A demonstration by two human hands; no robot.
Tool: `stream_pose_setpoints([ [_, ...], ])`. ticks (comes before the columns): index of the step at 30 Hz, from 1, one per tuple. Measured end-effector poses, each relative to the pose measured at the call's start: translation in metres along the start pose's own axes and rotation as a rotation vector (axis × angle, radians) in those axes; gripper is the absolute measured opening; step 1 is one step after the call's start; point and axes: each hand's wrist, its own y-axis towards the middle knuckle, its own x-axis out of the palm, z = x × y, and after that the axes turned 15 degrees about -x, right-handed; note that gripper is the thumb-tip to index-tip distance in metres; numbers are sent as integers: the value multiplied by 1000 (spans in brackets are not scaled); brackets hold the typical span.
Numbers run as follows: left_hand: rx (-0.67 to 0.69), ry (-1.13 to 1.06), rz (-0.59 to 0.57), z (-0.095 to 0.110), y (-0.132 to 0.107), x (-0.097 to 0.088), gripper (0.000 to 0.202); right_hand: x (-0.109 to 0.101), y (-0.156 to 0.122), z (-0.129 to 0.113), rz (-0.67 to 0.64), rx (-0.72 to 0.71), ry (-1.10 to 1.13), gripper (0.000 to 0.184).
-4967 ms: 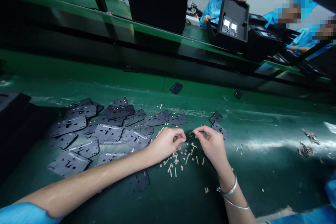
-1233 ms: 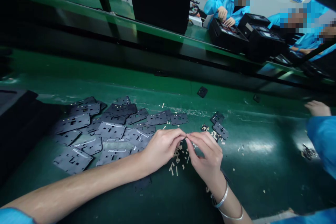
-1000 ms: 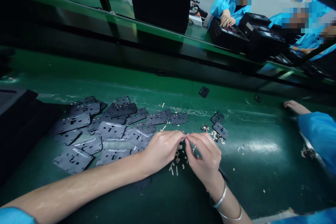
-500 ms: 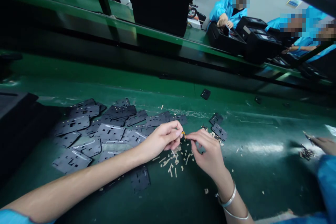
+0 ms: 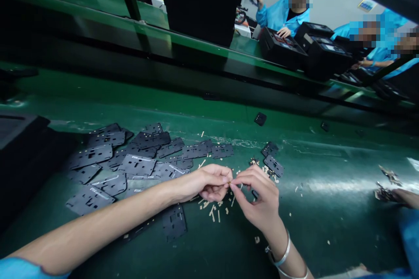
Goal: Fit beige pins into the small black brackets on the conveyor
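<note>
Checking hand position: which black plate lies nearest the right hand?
The lower of two small plates lying apart from the main pile, beyond the right hand.

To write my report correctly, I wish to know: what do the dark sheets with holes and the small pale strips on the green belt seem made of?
The dark sheets look like matte grey foam or rubbery sheet: dull surface, cleanly cut holes. The small pale strips look like paper or thin film, matte beige; their exact material cannot be told.
</note>
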Motion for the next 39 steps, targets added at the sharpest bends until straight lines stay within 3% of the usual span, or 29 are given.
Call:
stream_pose_setpoints([
  [2,-8,112,66,3,1,-4,24,-2,0,0,12,42,10,18],
  [3,4,229,166,7,3,-8,26,-3,0,0,32,66,10,17],
  [7,129,770,820,45,23,-46,21,-9,-1,4,109,145,-15,15],
  [10,200,833,1110,88,50,-86,22,-10,-1,5,99,162,-51,14],
  [13,211,840,1315,123,79,-119,34,-7,0,5,70,162,-79,13],
  [16,177,810,1405,143,100,-139,37,-3,-1,6,45,169,-92,13],
  [20,133,729,1389,154,106,-149,32,0,-3,10,15,203,-127,12],
  [23,157,655,1287,150,95,-139,24,0,-5,13,24,256,-131,11],
  [26,227,566,1128,124,76,-105,17,-1,-5,15,104,385,-68,10],
  [29,256,477,953,80,50,-56,22,0,-5,15,269,551,83,8],
  [30,257,431,879,64,41,-41,23,1,-6,14,333,591,139,9],
  [32,256,190,614,36,26,-13,24,3,-6,13,444,636,243,10],
  [34,239,55,497,16,15,6,27,6,-6,12,511,660,332,11],
  [39,253,45,535,-4,9,27,22,8,-5,5,466,710,427,13],
])
